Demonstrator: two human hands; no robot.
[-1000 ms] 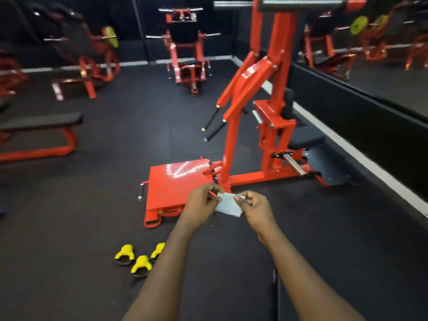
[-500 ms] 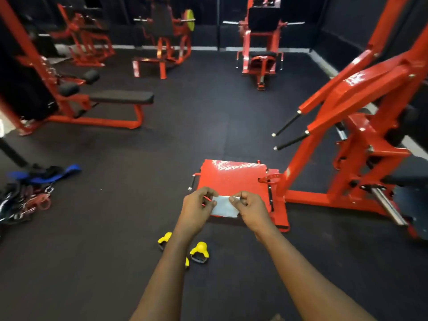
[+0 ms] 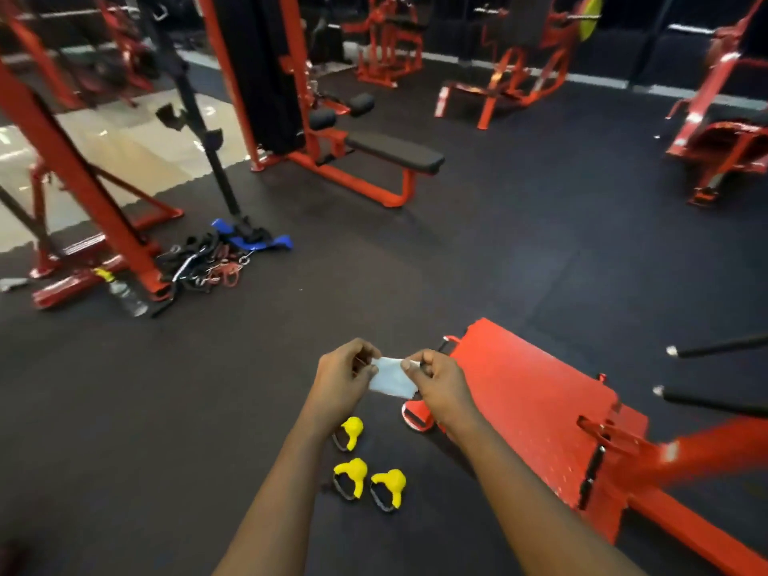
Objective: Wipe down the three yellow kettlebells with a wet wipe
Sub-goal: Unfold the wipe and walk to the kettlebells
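Observation:
Three yellow kettlebells lie on the dark rubber floor below my hands: one [image 3: 351,432] nearest my left wrist, one [image 3: 351,476] under it, and one [image 3: 388,486] to its right. Each shows a dark handle. A pale blue-white wet wipe [image 3: 390,380] is stretched between my hands. My left hand [image 3: 345,380] pinches its left edge. My right hand [image 3: 436,382] pinches its right edge. Both hands hover above the kettlebells without touching them.
A red machine footplate [image 3: 528,409] lies to the right of the kettlebells, with black bars [image 3: 715,347] jutting in from the right. A pile of straps and cable handles [image 3: 208,259] sits at left by a red frame [image 3: 83,189]. A bench [image 3: 395,153] stands behind.
The view has swung left, bringing the strap pile and the bench machine into view. The kettlebells now sit directly under my hands. Both hands still hold the wipe, now pulled more crumpled.

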